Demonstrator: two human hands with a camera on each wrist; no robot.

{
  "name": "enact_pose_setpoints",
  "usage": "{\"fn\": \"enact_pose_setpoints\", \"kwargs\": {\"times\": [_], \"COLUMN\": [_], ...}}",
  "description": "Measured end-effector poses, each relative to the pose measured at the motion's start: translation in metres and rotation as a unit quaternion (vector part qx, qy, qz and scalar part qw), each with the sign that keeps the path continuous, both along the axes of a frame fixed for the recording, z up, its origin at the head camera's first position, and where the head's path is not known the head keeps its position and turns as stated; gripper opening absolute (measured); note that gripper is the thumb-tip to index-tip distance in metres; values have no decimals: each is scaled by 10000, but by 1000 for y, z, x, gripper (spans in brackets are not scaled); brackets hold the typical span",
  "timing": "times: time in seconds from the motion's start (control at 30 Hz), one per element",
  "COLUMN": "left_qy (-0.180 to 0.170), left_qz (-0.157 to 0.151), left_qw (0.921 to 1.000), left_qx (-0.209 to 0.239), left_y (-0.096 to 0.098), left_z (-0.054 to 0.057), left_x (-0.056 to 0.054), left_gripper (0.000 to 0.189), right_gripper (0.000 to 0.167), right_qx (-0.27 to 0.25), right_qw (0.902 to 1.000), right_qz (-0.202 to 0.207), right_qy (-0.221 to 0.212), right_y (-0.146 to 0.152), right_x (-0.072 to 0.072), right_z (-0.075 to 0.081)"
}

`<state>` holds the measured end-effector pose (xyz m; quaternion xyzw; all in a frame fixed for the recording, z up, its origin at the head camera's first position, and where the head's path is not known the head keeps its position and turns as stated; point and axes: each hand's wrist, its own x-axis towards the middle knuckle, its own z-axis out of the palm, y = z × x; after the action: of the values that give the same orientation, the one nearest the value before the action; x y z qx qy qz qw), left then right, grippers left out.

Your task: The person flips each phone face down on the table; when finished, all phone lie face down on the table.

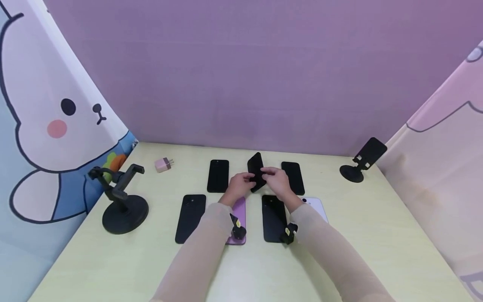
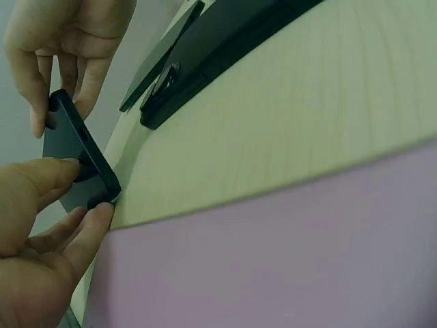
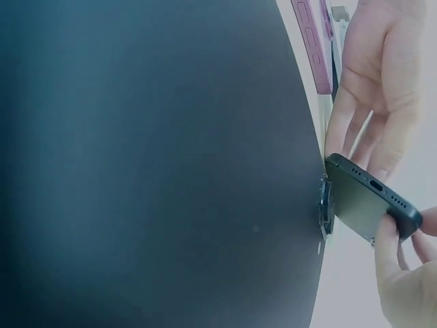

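A black phone [image 1: 256, 164] is tilted up on edge over the back middle of the table, between both hands. My left hand [image 1: 238, 185] pinches its left side low down, while my right hand [image 1: 278, 182] grips the right side. In the left wrist view, the left hand's fingers [image 2: 85, 236] are at a lower corner of the phone [image 2: 63, 147]. The right wrist view shows the charging port edge of the phone [image 3: 358, 201], with the right thumb [image 3: 387, 239] against its flat face.
Black phones [image 1: 218, 176] [image 1: 293, 178] lie either side, with black phones [image 1: 190, 218] [image 1: 274, 218], a purple phone [image 1: 240, 209] and a pale phone [image 1: 317, 206] nearer. Black stands [image 1: 125, 214] [image 1: 351, 173] flank them. A pink charger plug [image 1: 163, 165] sits back left, before a purple backdrop [image 1: 241, 84].
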<state>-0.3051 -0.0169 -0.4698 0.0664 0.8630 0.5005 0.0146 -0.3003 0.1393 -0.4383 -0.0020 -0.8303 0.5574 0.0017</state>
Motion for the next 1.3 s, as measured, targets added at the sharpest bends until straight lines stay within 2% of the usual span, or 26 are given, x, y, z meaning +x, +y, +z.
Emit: {"fn": "enact_pose_setpoints", "kwargs": {"times": [0.13,0.3,0.57,0.7,0.87,0.97,1.03,1.1,1.17,1.3], "left_qy": [27,34,-37,-153,-287,-220,-145,-54,45,254], "left_qz": [32,184,351,395,418,507,572,624,648,673], "left_qw": [9990,9931,9734,9674,9583,9574,9595,9655,9744,9923], "left_qx": [439,1160,2264,2499,2811,2835,2753,2529,2154,1005], "left_y": [4,9,13,14,13,12,10,7,4,-4], "left_z": [2,3,5,6,6,5,4,3,2,2], "left_x": [2,3,4,4,5,5,4,3,2,2], "left_gripper": [33,30,28,29,31,32,34,34,33,30], "right_gripper": [27,26,25,25,27,28,28,28,30,33], "right_qx": [-626,-1181,-1389,-1405,-1161,-831,-550,-226,73,682], "right_qw": [9980,9928,9899,9897,9918,9938,9951,9959,9954,9921], "right_qz": [53,183,271,270,531,734,791,814,841,853], "right_qy": [32,51,78,45,-35,-117,-213,-325,-446,-611], "right_y": [0,-2,-3,-2,-2,-2,-1,-1,-1,-1], "right_x": [-1,-1,-1,-1,-1,-2,-2,-1,-1,-3], "right_z": [-2,-2,-2,-2,-5,-8,-10,-10,-11,-11]}}
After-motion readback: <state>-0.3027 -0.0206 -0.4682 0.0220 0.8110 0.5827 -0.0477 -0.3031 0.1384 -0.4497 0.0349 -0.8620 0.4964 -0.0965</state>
